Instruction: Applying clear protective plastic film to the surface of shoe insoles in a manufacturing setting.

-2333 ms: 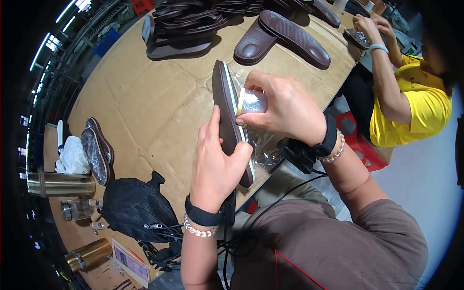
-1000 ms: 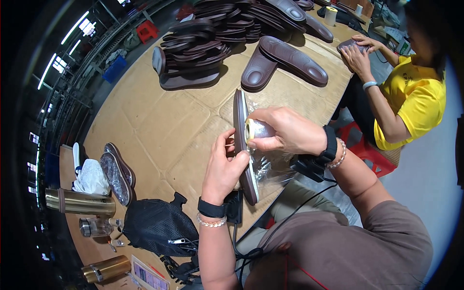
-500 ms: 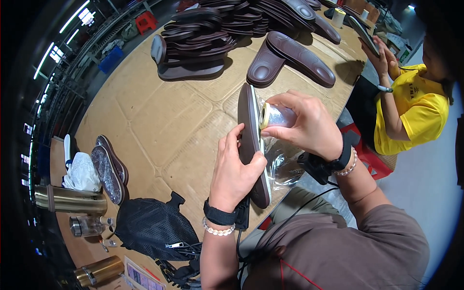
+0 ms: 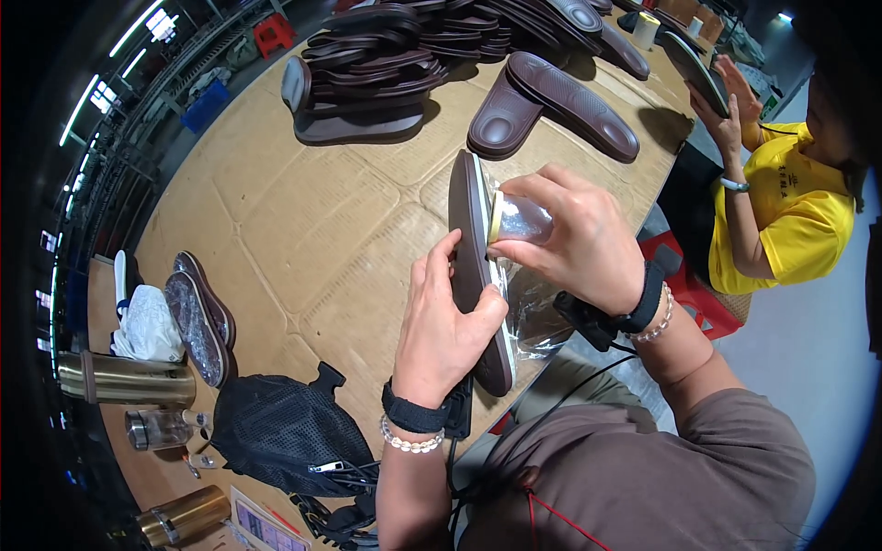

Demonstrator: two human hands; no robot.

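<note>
One sole (image 4: 478, 275) stands on its edge in front of me, held up over the near rim of the table (image 4: 303, 230). Its long axis runs away from me, toe end toward the far stacks, heel end down near my lap. My left hand (image 4: 450, 321) has it from the left side: palm against the dark face, thumb hooked over the top edge, fingers wrapped round behind, so the hand is clamped on the sole about its lower half. The left wrist is bent back, forearm coming straight up from below.

A clear film (image 4: 528, 312) hangs off the sole's right side, crumpled below my right wrist. My right hand (image 4: 579, 239) comes in from the right, level with the sole's upper half, and is nearer that end than the left is. It is curled round a small clear jar (image 4: 522, 220), thumb below and fingers over it, with the jar's pale rim pressed flat against the sole's right edge. That forearm crosses in from the lower right, wrist cocked inward.

Further out on the cardboard lie two more soles (image 4: 551, 110) and a dark stack (image 4: 367, 73). At my left are a black bag (image 4: 276, 432) and a metal flask (image 4: 124, 378). A person in yellow (image 4: 781, 211) works at the right.
</note>
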